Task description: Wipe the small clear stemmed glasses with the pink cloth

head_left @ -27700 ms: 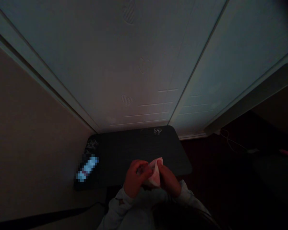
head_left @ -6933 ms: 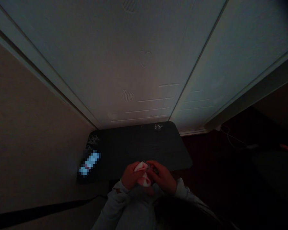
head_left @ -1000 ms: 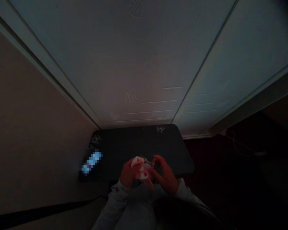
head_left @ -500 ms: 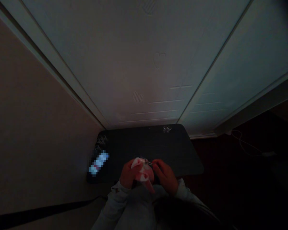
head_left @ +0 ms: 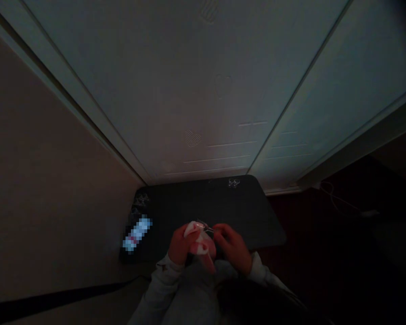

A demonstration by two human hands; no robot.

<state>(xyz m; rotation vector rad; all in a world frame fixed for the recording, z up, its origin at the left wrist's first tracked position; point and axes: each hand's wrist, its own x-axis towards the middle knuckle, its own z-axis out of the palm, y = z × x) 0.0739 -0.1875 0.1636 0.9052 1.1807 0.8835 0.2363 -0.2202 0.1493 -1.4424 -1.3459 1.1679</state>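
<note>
Head view shows the left hand (head_left: 179, 247) with fingers closed on a pink-and-white cloth (head_left: 203, 248) by the near edge of a dark table (head_left: 250, 210); the right hand (head_left: 233, 249) pinches a small shiny object (head_left: 209, 229), too dim to identify, beside it.

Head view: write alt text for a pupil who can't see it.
The left hand holds a pink cloth-like item while the right hand pinches a thin shiny piece. Beyond, a dark table bears small clear objects and a pixelated object.
</note>
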